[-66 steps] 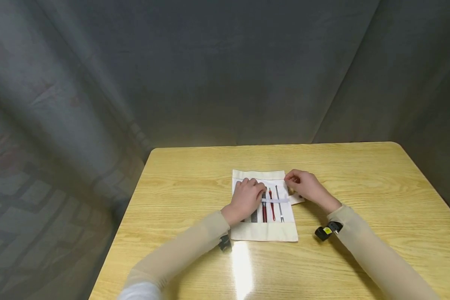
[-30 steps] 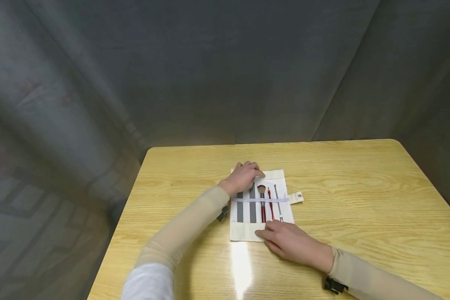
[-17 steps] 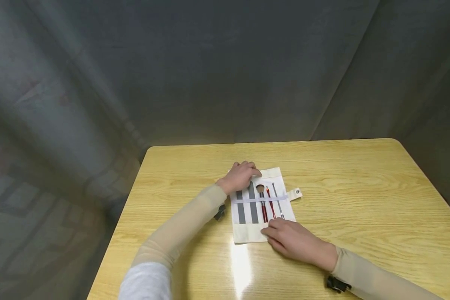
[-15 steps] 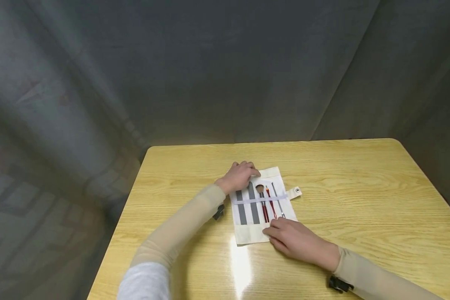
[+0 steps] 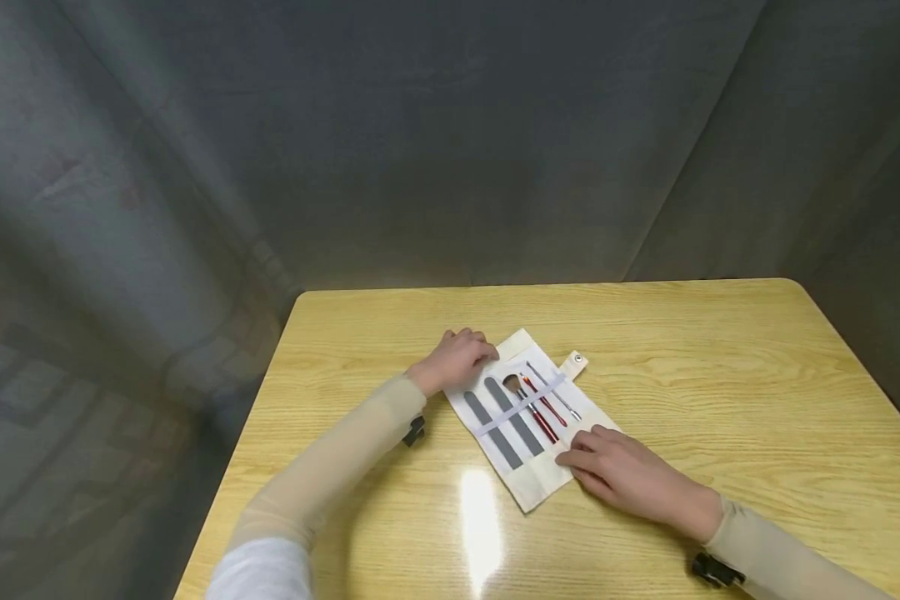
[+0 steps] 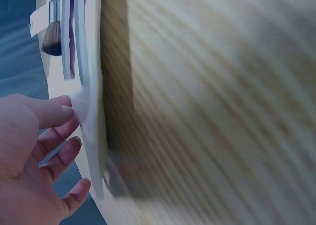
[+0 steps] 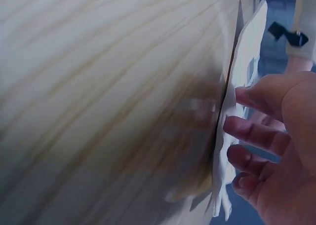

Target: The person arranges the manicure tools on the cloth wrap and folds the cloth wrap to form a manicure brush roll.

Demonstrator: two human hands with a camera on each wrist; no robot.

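An unfolded off-white cloth tool roll point(image 5: 528, 487) lies at an angle on the table, its snap tab point(image 5: 574, 364) toward the back right. Under its elastic band sit two grey nail files point(image 5: 521, 427), a soft brush point(image 5: 513, 383), a thin red tool point(image 5: 553, 410) and a slim metal tool point(image 5: 566, 406). My left hand point(image 5: 453, 360) rests its fingertips on the roll's far left corner. My right hand point(image 5: 633, 475) touches the near right end with bent fingers. In the wrist views, the left fingertips point(image 6: 64, 111) and right fingertips point(image 7: 237, 129) meet the cloth's face.
The light wood table point(image 5: 720, 358) carries a bright glare spot point(image 5: 482, 525) at the front. A dark grey curtain point(image 5: 450, 150) hangs behind it and along the left side. Each wrist wears a small black camera point(image 5: 716, 571).
My right hand has gone from the tab side to the near edge, my left to the far edge. Between them the tool roll has turned counterclockwise; its near end has swung right.
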